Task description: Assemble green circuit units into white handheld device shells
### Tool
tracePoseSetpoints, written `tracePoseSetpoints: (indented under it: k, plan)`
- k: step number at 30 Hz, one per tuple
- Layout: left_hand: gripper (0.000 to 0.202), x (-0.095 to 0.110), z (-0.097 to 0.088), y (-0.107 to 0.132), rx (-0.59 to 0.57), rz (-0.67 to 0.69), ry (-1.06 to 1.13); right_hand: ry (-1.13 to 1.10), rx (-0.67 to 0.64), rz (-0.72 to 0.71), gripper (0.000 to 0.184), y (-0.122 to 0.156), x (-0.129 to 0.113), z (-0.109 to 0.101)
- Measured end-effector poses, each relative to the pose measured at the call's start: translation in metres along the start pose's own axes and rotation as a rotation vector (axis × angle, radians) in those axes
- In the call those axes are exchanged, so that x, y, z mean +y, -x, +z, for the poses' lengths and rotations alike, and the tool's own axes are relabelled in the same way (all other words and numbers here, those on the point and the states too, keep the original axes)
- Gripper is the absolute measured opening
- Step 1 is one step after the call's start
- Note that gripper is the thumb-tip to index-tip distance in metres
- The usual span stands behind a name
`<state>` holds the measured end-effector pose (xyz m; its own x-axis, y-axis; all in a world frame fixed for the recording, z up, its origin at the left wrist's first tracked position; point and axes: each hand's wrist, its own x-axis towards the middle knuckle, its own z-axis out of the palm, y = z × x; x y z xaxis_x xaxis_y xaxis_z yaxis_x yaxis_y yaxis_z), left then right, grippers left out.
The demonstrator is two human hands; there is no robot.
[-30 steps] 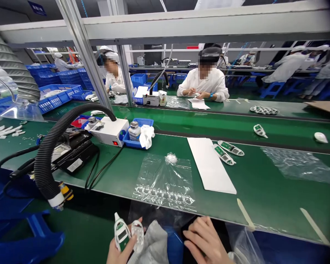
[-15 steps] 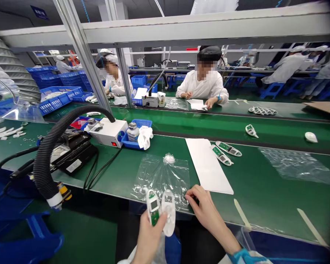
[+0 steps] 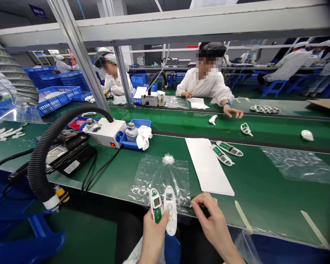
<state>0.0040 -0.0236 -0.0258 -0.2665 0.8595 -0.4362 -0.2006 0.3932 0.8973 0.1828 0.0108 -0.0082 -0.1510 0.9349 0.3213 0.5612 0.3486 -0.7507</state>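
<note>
A slender white plastic housing half [image 3: 156,207], round-ended, frames a green circuit board [image 3: 157,216] with a small grey screen [image 3: 156,201]; beside it, a smooth, elongated white cover shell [image 3: 170,201] shows rounded details. The left hand [image 3: 154,229] clasps both at the near edge of the green worktop [image 3: 266,205], before crinkled, glossy clear film [image 3: 163,174]. The right hand [image 3: 211,212] curls near the film's corner, thumb and forefinger close; I cannot tell whether they pinch anything

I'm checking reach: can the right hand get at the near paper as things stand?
Probably yes: the right hand is close to the near paper, and nothing visible lies between them.
</note>
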Motion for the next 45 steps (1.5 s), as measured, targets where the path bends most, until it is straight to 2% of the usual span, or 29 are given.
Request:
tracePoseSetpoints:
  k: [4, 8, 13, 18, 22, 25, 31, 33, 36, 40, 43, 45]
  plan:
    - [0.03, 0.003, 0.004, 0.005, -0.017, 0.028, -0.084, -0.094, -0.038, 0.058, 0.021, -0.009, -0.017, -0.005]
    - [0.025, 0.006, 0.007, 0.008, -0.049, 0.052, -0.123, -0.07, -0.143, 0.038, 0.023, -0.021, -0.03, 0.004]
    - [0.023, 0.009, 0.005, 0.01, -0.053, 0.06, -0.142, -0.034, -0.209, 0.054, 0.022, -0.025, -0.031, 0.012]
    - [0.021, 0.013, 0.007, 0.014, -0.015, 0.085, -0.114, -0.015, -0.194, 0.037, 0.022, -0.024, -0.03, 0.014]
    - [0.02, 0.014, 0.005, 0.014, -0.029, 0.086, -0.127, -0.025, -0.201, 0.041, 0.018, -0.022, -0.03, 0.016]
    - [0.021, 0.015, 0.002, 0.014, -0.045, 0.069, -0.139, -0.103, -0.164, 0.108, 0.013, -0.018, -0.03, 0.018]
    - [0.026, 0.016, -0.004, 0.018, -0.039, 0.124, -0.097, -0.252, -0.218, 0.242, 0.025, -0.016, -0.039, 0.026]
    - [0.024, 0.018, -0.009, 0.02, -0.003, 0.144, -0.065, -0.327, -0.199, 0.277, 0.026, -0.016, -0.044, 0.033]
    - [0.02, 0.02, -0.021, 0.023, 0.072, 0.128, -0.007, -0.568, -0.194, 0.398, 0.03, -0.012, -0.054, 0.049]
    - [0.027, 0.009, -0.041, 0.025, 0.199, 0.144, 0.055, -0.737, -0.39, 0.454, 0.032, -0.004, -0.07, 0.078]
    - [0.042, -0.005, -0.067, 0.021, 0.22, 0.145, 0.17, -0.739, -0.403, 0.482, 0.035, -0.006, -0.085, 0.098]
    - [0.05, -0.009, -0.093, 0.015, 0.257, 0.129, 0.305, -0.75, -0.406, 0.536, 0.04, -0.01, -0.097, 0.11]
